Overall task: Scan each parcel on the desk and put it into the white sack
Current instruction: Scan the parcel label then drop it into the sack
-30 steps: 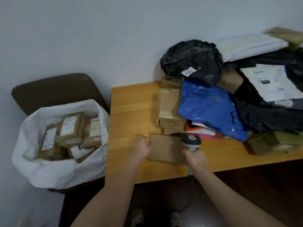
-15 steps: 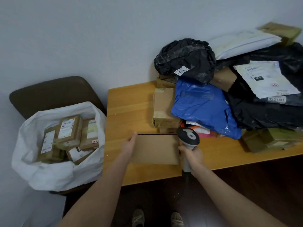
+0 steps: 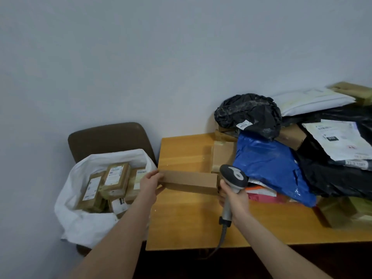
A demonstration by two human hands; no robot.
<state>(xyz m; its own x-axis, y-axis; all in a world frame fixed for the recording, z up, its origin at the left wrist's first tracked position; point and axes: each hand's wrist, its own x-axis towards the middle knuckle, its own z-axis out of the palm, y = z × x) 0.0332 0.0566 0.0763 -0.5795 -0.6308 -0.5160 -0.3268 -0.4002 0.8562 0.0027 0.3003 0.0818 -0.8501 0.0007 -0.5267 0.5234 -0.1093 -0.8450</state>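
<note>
A plain brown cardboard parcel [image 3: 189,181] is lifted off the wooden desk [image 3: 187,220] and tipped up on edge. My left hand [image 3: 150,183] grips its left end. My right hand [image 3: 234,200] grips the grey handheld scanner [image 3: 233,177], whose head sits at the parcel's right end; its fingers also touch that end. No label shows on the parcel faces turned to me. The white sack [image 3: 80,220] stands open to the left of the desk, holding several labelled brown boxes [image 3: 116,178].
A heap of parcels covers the desk's right side: a blue bag [image 3: 269,166], black bags [image 3: 249,113], white mailers [image 3: 340,139] and brown boxes [image 3: 223,154]. The sack rests on a brown chair [image 3: 108,137] against the wall. The scanner's cable [image 3: 219,242] hangs over the desk's front edge.
The parcel has been raised from flat on the desk and rotated onto its edge, shifting left. Both hands rose with it; my view tilted upward.
</note>
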